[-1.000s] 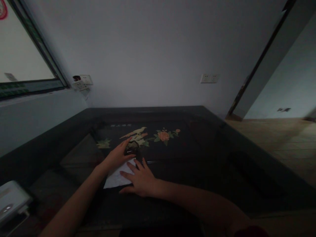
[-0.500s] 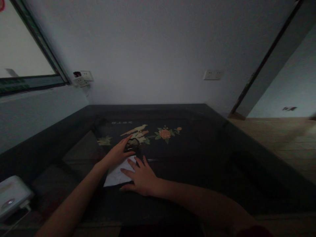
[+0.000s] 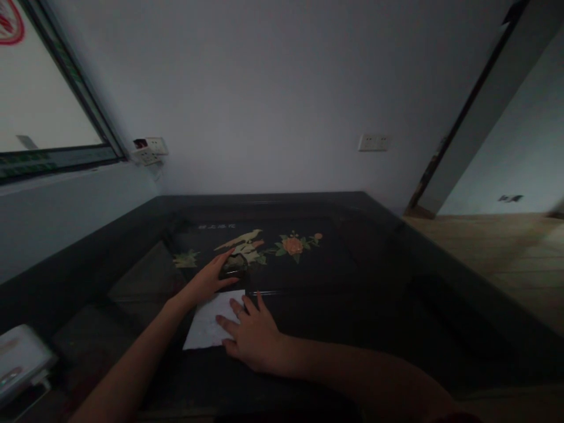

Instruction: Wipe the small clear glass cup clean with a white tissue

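A white sheet of paper (image 3: 207, 326) lies on the dark, glossy table. My right hand (image 3: 255, 332) rests flat over the right part of the sheet, fingers spread and pointing up-left. Just beyond the paper sits a small dark, shiny, glass-like object (image 3: 233, 267); its exact kind is hard to make out in the dim light. Around its left side curve the fingers and thumb of my left hand (image 3: 211, 279), thumb on the near side and index finger on the far side. The other left fingers are mostly hidden.
Under the hands, the table (image 3: 379, 317) carries a printed flower-and-bird picture (image 3: 293, 245). A white device with a cable (image 3: 26, 355) stands at the left. Behind are the wall and sockets (image 3: 374, 142); a window frame (image 3: 57, 155) is at left, wooden floor (image 3: 493, 247) at right.
The view has tilted up a little. My right hand and the paper have slid slightly towards me, away from the glassy object, and my right thumb has drawn in. My left hand stays around the object.
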Motion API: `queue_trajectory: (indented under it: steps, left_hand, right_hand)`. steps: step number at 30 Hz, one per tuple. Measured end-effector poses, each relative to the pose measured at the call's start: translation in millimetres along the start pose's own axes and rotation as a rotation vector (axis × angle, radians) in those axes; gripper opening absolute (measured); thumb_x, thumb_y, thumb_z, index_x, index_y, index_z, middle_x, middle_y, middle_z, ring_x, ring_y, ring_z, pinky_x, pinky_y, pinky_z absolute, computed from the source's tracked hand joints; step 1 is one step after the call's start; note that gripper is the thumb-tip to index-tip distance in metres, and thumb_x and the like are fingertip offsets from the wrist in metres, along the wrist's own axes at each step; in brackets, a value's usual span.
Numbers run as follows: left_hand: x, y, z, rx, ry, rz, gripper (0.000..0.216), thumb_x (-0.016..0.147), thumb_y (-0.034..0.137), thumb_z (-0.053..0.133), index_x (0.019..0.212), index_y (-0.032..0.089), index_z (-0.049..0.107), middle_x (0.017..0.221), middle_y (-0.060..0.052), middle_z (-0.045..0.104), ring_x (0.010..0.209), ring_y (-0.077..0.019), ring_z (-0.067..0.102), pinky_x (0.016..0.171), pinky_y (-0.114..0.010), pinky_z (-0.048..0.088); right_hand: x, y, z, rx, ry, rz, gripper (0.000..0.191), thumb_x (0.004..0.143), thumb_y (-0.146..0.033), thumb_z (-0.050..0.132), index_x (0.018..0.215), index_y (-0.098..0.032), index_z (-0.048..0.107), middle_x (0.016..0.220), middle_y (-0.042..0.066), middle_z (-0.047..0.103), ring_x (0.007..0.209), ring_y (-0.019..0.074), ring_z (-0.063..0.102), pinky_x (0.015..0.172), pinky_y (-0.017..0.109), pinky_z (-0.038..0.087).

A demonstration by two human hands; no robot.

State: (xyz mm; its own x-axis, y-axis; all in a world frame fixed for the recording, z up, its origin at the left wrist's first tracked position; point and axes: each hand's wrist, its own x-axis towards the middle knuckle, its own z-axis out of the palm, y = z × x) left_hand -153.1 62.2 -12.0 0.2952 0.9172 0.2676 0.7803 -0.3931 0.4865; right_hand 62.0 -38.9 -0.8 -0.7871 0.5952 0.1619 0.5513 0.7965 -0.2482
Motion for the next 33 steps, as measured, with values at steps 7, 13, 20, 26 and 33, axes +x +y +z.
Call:
queue_trajectory:
  steps: [7, 13, 20, 26, 33]
  left_hand:
    - [-4.4, 57.3, -21.8, 0.054, 0.195, 0.145, 0.053, 0.085, 0.039, 0.056, 0.133, 0.025, 0.043, 0.142, -0.009, 0.042, 0.131, -0.0287, 0.040, 0.109, -0.047, 0.033]
    - [-36.6, 151.6, 0.0, -0.102, -0.008, 0.352, 0.021, 0.093, 0.026, 0.040, 0.082, 0.021, 0.057, 0.078, -0.003, 0.063, 0.074, -0.0152, 0.060, 0.066, -0.027, 0.047]
    - [-46.0, 168.3, 78.1, 0.063, -0.299, 0.479, 0.020, 0.085, 0.019, 0.048, 0.065, 0.019, 0.052, 0.060, -0.001, 0.059, 0.050, -0.0113, 0.051, 0.049, -0.026, 0.029]
    - [-41.7, 155.5, 76.7, 0.027, -0.398, 0.517, 0.017, 0.083, 0.018, 0.051, 0.067, 0.018, 0.056, 0.062, -0.002, 0.063, 0.054, -0.0119, 0.054, 0.051, -0.024, 0.031]
    - [-42.6, 154.5, 75.0, -0.030, -0.436, 0.508, 0.021, 0.084, 0.017, 0.048, 0.064, 0.018, 0.054, 0.060, -0.001, 0.061, 0.052, -0.0111, 0.052, 0.051, -0.023, 0.031]
  right_hand:
    - [-6.4, 11.3, -10.2, 0.036, 0.058, -0.014, 0.050, 0.092, -0.047, 0.039, 0.139, -0.029, 0.038, 0.145, 0.012, 0.040, 0.129, 0.0329, 0.039, 0.107, 0.061, 0.027]
    - [-45.6, 57.6, -33.7, 0.173, 0.147, 0.087, 0.029, 0.091, -0.024, 0.047, 0.116, -0.014, 0.056, 0.117, 0.010, 0.060, 0.110, 0.0192, 0.051, 0.098, 0.032, 0.041]
    - [-82.6, 92.9, -30.5, -0.037, -0.016, 0.221, 0.024, 0.093, -0.023, 0.041, 0.081, -0.017, 0.061, 0.083, 0.005, 0.065, 0.080, 0.0156, 0.057, 0.070, 0.027, 0.038]
    - [-80.5, 82.4, -32.4, -0.075, -0.101, 0.248, 0.026, 0.093, -0.029, 0.043, 0.081, -0.018, 0.063, 0.078, 0.003, 0.068, 0.068, 0.0132, 0.058, 0.059, 0.026, 0.029]
    - [-82.0, 84.0, -34.0, -0.071, -0.092, 0.200, 0.023, 0.092, -0.028, 0.045, 0.081, -0.018, 0.063, 0.079, 0.003, 0.069, 0.069, 0.0135, 0.061, 0.057, 0.027, 0.027]
